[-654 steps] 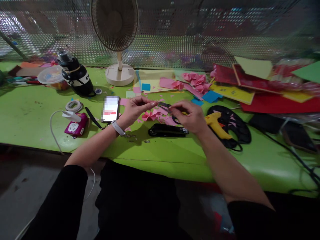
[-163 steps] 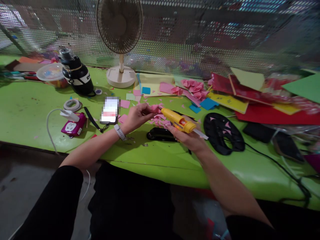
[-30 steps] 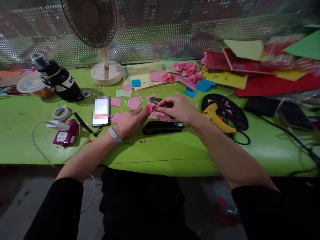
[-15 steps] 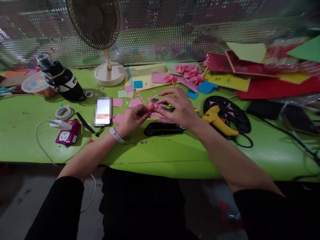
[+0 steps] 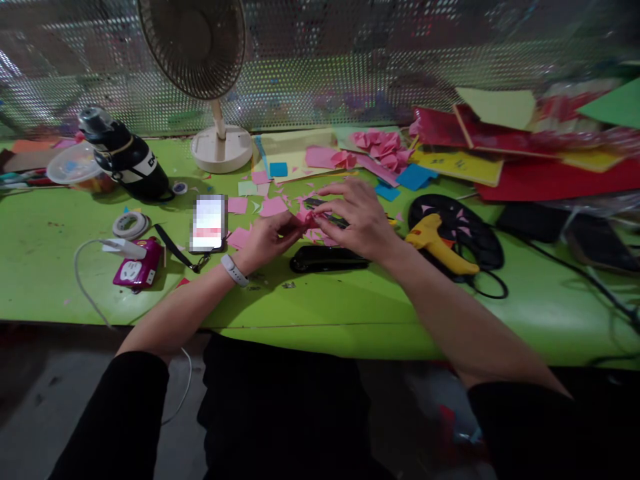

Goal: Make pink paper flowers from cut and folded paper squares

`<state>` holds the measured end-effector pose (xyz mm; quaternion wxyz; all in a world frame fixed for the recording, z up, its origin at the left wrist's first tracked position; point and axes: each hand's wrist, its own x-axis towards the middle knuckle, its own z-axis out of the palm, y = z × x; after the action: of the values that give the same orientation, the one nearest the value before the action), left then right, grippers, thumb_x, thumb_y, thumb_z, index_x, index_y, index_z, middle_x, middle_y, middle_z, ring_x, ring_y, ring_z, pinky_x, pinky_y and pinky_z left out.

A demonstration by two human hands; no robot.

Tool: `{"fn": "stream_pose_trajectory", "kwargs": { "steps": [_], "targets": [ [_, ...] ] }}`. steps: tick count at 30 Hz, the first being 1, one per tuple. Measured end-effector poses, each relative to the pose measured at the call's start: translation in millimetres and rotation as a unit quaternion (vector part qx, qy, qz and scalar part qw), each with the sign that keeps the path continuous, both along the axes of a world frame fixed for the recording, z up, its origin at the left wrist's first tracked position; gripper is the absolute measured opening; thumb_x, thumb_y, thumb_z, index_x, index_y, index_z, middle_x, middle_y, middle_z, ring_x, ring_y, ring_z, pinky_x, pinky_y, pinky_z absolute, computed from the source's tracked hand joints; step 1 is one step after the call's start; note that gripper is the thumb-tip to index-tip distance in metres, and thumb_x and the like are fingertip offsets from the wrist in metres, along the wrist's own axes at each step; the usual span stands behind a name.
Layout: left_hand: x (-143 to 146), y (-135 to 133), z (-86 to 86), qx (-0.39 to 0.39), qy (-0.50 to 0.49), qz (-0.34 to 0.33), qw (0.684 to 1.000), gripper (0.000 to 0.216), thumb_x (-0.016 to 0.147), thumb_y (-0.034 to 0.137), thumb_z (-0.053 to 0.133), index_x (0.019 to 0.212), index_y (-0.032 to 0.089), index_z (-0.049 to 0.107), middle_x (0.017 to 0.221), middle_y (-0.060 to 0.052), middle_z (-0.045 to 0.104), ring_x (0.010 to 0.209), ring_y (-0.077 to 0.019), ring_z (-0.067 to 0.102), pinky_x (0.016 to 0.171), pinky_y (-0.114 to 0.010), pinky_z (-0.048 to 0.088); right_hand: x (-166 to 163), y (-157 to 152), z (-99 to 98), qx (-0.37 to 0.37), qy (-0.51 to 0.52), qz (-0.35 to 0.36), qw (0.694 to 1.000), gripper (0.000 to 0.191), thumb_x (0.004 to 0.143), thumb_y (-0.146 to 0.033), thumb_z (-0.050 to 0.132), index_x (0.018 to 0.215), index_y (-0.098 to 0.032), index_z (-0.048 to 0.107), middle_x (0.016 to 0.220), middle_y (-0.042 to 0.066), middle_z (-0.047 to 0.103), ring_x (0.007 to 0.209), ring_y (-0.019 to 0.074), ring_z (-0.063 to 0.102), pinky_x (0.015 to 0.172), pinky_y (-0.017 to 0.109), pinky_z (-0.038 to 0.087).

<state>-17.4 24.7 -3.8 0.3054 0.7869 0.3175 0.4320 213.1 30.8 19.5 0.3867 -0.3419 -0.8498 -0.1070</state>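
Observation:
Between my hands is a small pink paper flower, partly hidden by the fingers. My left hand pinches it from the left with thumb and forefinger. From the right, the thumb and forefinger of my right hand close on its edge, while the other fingers are raised. Pink paper scraps lie on the table around and behind the hands. A black stapler rests just in front of them. Beyond the hands sits a heap of folded pink paper flowers.
A phone, purple power adapter and tape roll lie left. Behind stand a black bottle and a fan. A yellow glue gun rests on a black tray at right, near coloured paper sheets.
The fingers of my right hand have shifted slightly on the pink paper flower, which is now more covered. My left hand keeps its pinch. The whole view has moved a little.

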Motion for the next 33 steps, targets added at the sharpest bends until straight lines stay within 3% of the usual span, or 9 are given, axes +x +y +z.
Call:
{"fn": "stream_pose_trajectory", "kwargs": {
  "steps": [17,33],
  "targets": [
    [-0.6,0.1,-0.5,0.01,0.022,0.019,1.0,0.018,0.098,0.036,0.067,0.095,0.018,0.071,0.086,-0.006,0.078,0.074,-0.0132,0.07,0.066,-0.027,0.057,-2.2,-4.5,2.3,-0.1,0.013,0.002,0.995,0.013,0.1,-0.029,0.065,0.102,-0.03,0.077,0.125,0.009,0.074,0.12,0.0352,0.065,0.109,0.064,0.046],
    [-0.8,0.7,0.7,0.011,0.026,0.018,0.999,0.018,0.097,0.037,0.069,0.092,0.02,0.069,0.082,-0.005,0.076,0.069,-0.0134,0.067,0.061,-0.027,0.054,-3.4,-3.8,1.9,-0.059,0.017,-0.005,0.998,0.008,0.095,-0.029,0.066,0.101,-0.028,0.071,0.114,0.008,0.078,0.106,0.031,0.069,0.099,0.054,0.052]
  ]
}}
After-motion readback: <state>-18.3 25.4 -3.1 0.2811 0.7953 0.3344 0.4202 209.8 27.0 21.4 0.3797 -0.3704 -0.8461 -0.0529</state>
